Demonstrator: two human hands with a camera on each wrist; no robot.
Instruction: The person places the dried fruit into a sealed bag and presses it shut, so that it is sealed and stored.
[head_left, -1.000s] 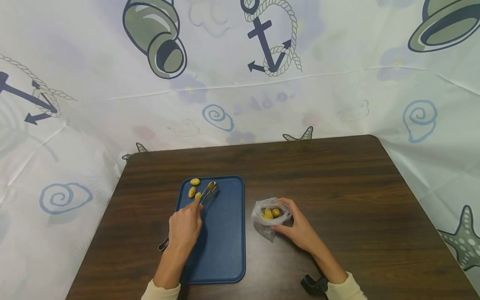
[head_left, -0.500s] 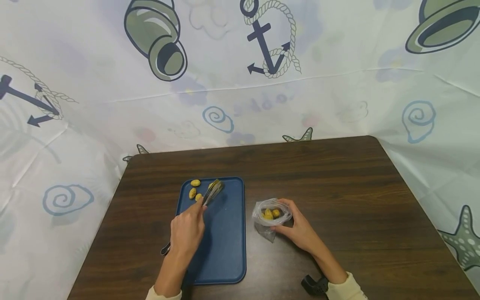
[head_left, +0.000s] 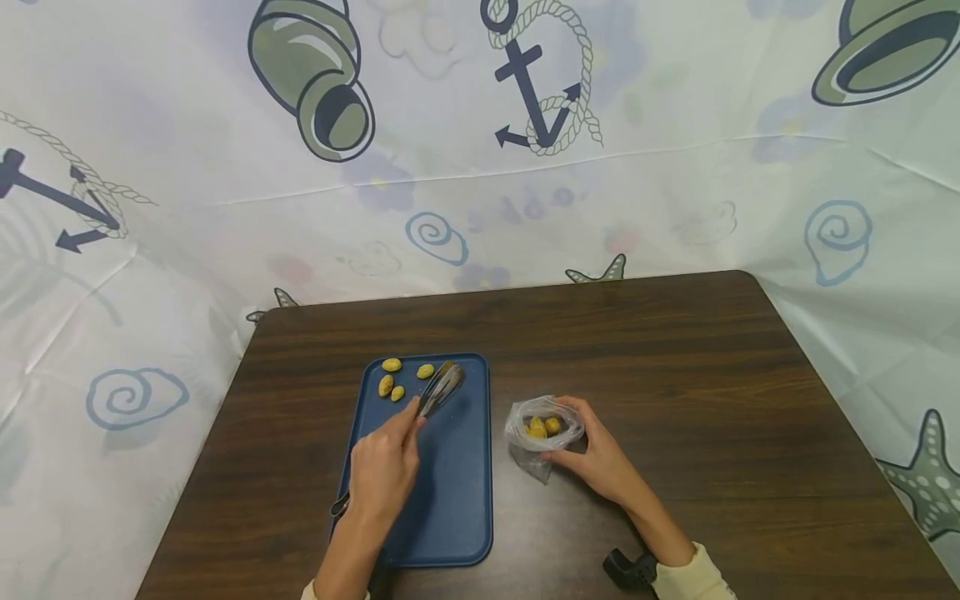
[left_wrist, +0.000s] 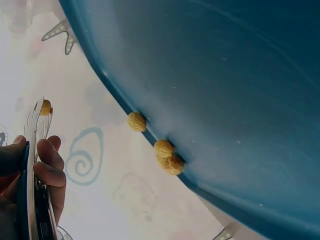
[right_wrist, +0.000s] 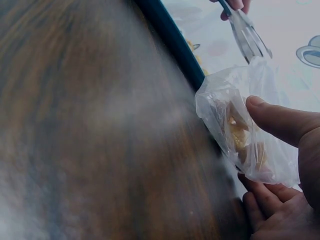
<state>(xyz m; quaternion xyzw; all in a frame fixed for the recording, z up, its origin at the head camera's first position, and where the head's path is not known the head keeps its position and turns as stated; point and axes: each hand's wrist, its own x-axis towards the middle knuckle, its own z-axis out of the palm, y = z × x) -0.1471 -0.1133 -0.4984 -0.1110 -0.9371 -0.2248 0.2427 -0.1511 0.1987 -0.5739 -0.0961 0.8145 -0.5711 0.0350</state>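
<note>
The left hand [head_left: 384,473] grips a pair of silvery metal tongs [head_left: 444,383], their ends drawn together on a rounded yellow-brown piece [left_wrist: 46,107] (seen best in the left wrist view; its exact kind is hard to tell); the right hand [head_left: 600,465] holds a thin, clear plastic bag [head_left: 514,428], thumb at the near side of its mouth and fingers curved round the far right side. The relation that matters is between tong tips and bag: the bag lies to the right of the tips and a little closer to the person, its mouth facing up, while the tongs' long axis slants from lower left to upper right, aimed past the bag's far side rather than at it; the left hand is the one at the tray, the right the one at the bag. Between tips and mouth come the raised right rim of a dark blue rectangular tray [head_left: 453,483] and a strip of dark brown wood-grain bench [head_left: 637,358]; the right hand leaves the bag's left side unobstructed. Several yellow pieces [head_left: 537,427] sit inside the bag; four similar loose pieces [head_left: 386,385] lie in the tray's far left area.
</note>
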